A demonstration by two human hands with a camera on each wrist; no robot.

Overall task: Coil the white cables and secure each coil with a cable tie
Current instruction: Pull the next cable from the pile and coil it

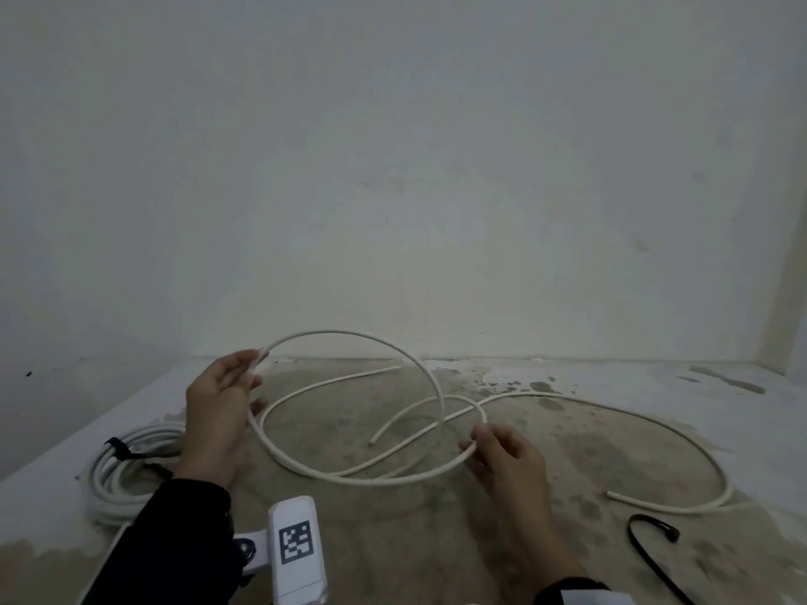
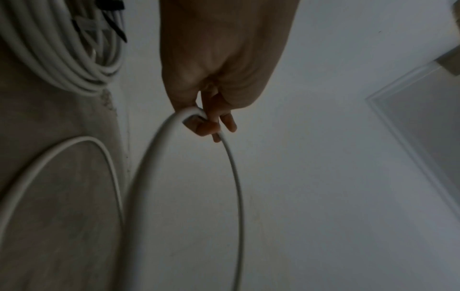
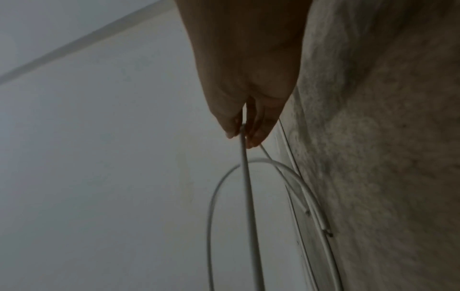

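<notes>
A loose white cable [image 1: 349,471] lies in wide loops on the stained floor, one loop raised in the air. My left hand [image 1: 218,399] holds the raised loop at its left side, fingers curled round the cable [image 2: 189,114]. My right hand [image 1: 502,451] pinches the cable [image 3: 245,157] at the loop's right side between thumb and fingers. The cable's long tail [image 1: 655,430] sweeps right and ends near the front. A black cable tie [image 1: 650,534] lies on the floor at the right. A finished white coil [image 1: 118,473], bound with a black tie, rests at the left.
A pale wall [image 1: 393,168] rises close behind the floor area. A white tag with a black square code [image 1: 297,543] sits on my left wrist. In the left wrist view the bound coil [image 2: 62,49] shows at the upper left.
</notes>
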